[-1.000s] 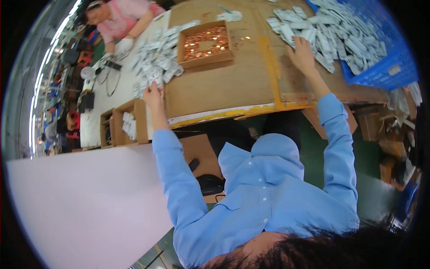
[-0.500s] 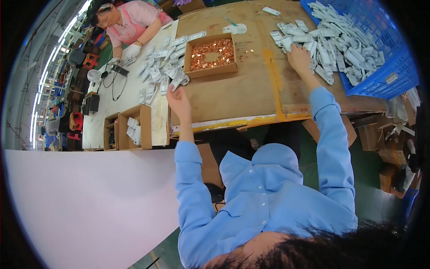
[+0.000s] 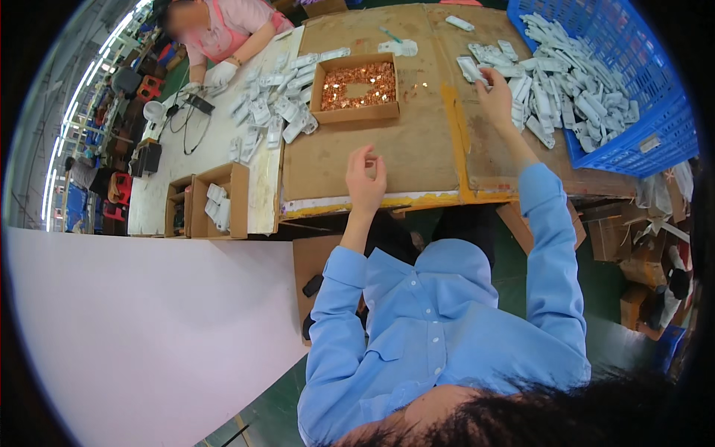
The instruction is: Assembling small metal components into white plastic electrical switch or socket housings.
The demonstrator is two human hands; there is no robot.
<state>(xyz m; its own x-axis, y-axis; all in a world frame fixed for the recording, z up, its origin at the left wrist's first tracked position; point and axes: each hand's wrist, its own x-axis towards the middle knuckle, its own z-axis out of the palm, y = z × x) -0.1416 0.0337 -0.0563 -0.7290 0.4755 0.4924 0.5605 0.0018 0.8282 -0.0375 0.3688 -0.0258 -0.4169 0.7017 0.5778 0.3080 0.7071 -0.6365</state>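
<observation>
One white piece (image 3: 468, 68) our right hand (image 3: 495, 98) pinched, upper right. Our left hand (image 3: 366, 182), centre, curled half-open below a cardboard box (image 3: 359, 113).

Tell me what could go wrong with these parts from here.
The white plastic pieces heaped from the blue plastic crate onto the table could slide if the right hand, at the heap's edge, knocks them. The left hand is on the near side of the open cardboard box; bumping it might scatter its copper-coloured bits. The loose bits beside it could get lost.
</observation>
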